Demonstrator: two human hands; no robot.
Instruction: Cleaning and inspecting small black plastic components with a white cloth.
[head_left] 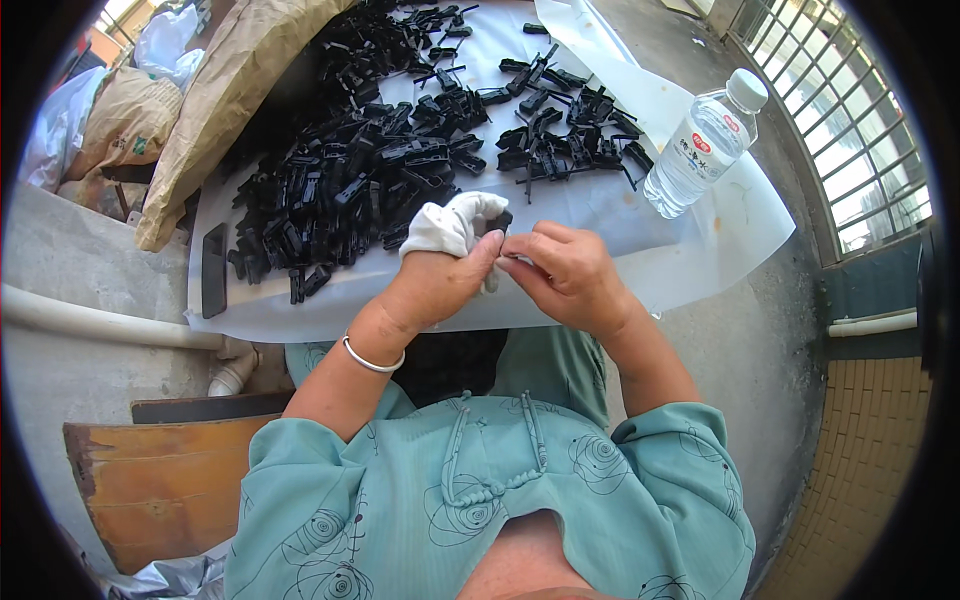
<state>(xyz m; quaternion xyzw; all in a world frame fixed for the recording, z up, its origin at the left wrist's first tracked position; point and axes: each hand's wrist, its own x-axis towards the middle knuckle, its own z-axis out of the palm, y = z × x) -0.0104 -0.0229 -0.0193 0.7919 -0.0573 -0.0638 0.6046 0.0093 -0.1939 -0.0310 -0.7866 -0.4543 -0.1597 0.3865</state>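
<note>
My left hand (447, 240), in a white glove that leaves the thumb bare, grips a small black plastic part (503, 220) over the table's near edge. Close against it, my bare right hand (560, 265) pinches with thumb and forefinger at the lower end of that part; what lies between those fingertips is too small to make out. Beyond my hands spreads a large heap of similar black plastic parts (350, 190). A smaller group of black parts (570, 135), some with thin stems sticking out, lies to the right of the heap.
White sheeting (710, 250) covers the table. A clear water bottle (705, 145) stands at the right, and a dark flat phone-like slab (214, 270) lies at the left edge. Brown paper (215, 100) and bags (130, 115) sit at the far left. A barred window (850, 110) is at the right.
</note>
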